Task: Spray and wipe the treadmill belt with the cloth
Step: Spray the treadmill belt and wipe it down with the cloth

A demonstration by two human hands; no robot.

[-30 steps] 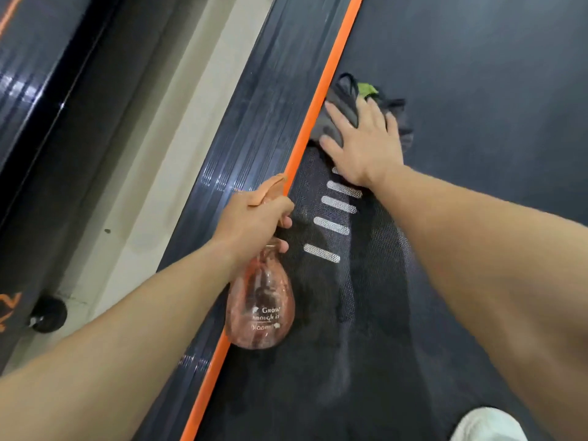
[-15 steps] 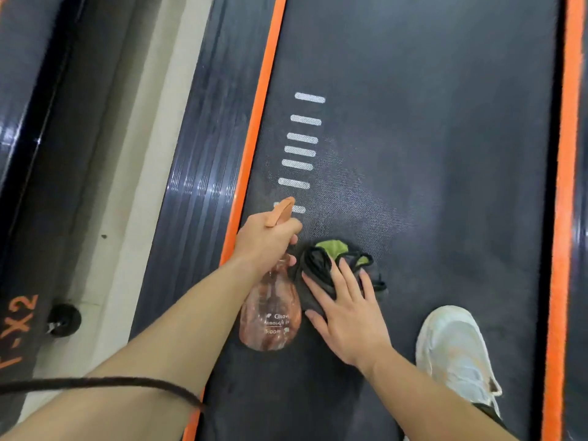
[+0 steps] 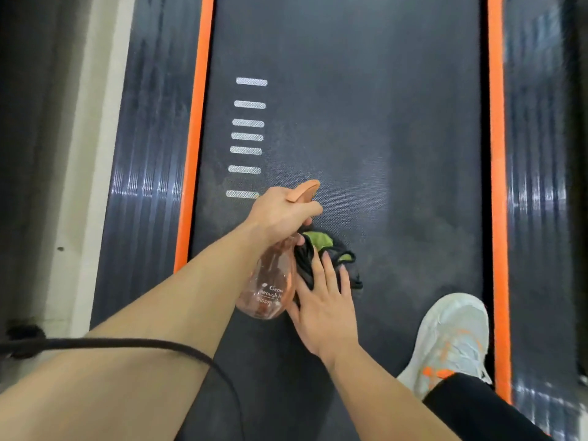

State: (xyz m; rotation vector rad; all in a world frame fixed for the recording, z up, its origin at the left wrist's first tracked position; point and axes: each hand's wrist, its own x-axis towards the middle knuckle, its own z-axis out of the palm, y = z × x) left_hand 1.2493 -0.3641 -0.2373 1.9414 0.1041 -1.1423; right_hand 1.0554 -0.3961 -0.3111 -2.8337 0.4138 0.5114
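The dark treadmill belt [image 3: 366, 106] fills the middle of the head view between two orange edge strips. My left hand [image 3: 280, 213] grips the neck and trigger of a translucent orange spray bottle [image 3: 269, 288], its nozzle pointing forward over the belt. Just right of the bottle lies a dark cloth with green patches [image 3: 321, 253], bunched on the belt. My right hand [image 3: 324, 310] lies flat on the cloth's near part with fingers spread, pressing it down.
White dashes [image 3: 248, 136] run up the belt's left side. Ribbed side rails [image 3: 149, 154] flank the belt beyond the orange strips [image 3: 494, 154]. My white and orange shoe [image 3: 455, 342] stands on the belt at lower right. A black cord [image 3: 127, 343] crosses my left forearm.
My right hand has dragged the cloth back down the belt from far up near the left strip to beside the bottle. The spray bottle now sits further over the belt.
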